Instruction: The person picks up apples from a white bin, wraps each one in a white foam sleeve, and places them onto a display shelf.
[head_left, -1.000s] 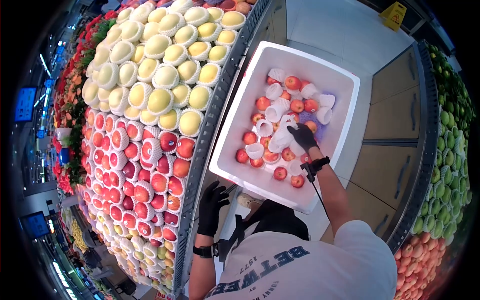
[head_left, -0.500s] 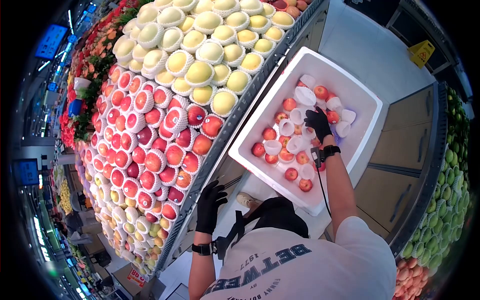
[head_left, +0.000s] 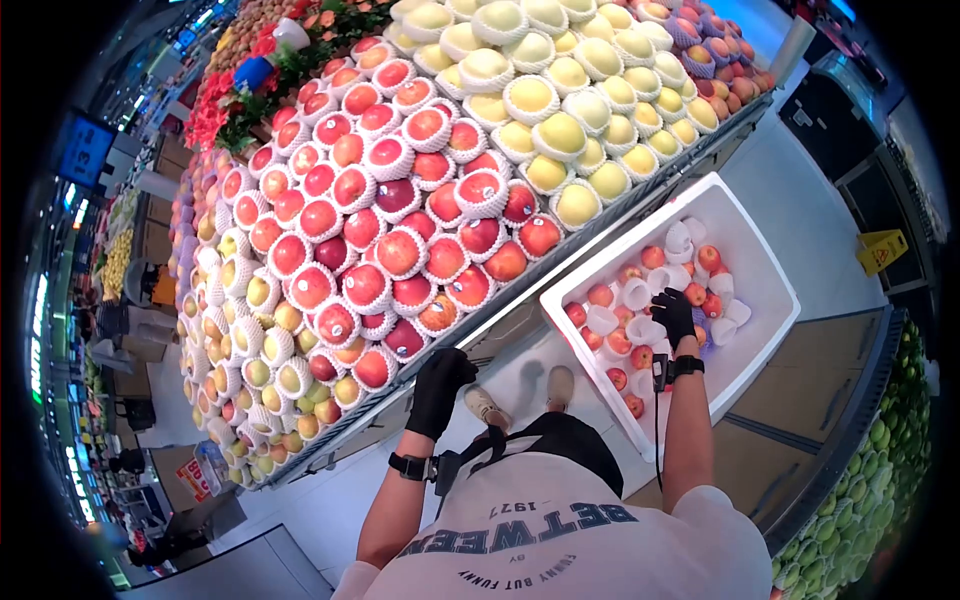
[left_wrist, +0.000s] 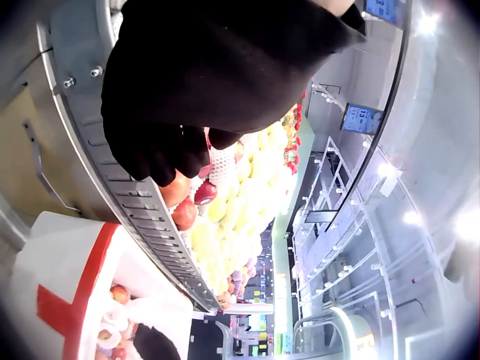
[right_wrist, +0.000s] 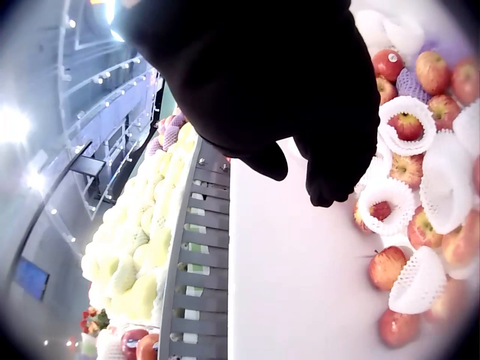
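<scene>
Black-gloved, my right hand (head_left: 676, 314) hung inside the white foam box (head_left: 755, 270) in the head view, among the loose apples (head_left: 653, 257) and white foam net sleeves (head_left: 636, 293) strewn about its floor. Apples lay ahead of my fingers, to either side of them and back towards my body. My left hand (head_left: 438, 393), also in black, was well apart from the box, near the bank of netted red apples (head_left: 401, 251); its fingers were loosely curled, with nothing visible in them.

From the left wrist, the back of that glove filled the upper part of the view, its fingers bent towards the slotted grey rail (left_wrist: 154, 232). Whether they touched the rail or the fruit just past it, I could not tell. Below stood the box, with red tape (left_wrist: 56, 315) on its outside.

At the right wrist, my thumb and fingers pointed down and stood apart, released, with only the box's pale inside between them. Nearest my fingertips was a ring-shaped sleeve (right_wrist: 403, 210) around an apple; contact was unclear. More apples and sleeves spread to the picture's right, a purple net (right_wrist: 412, 85) among them.
</scene>
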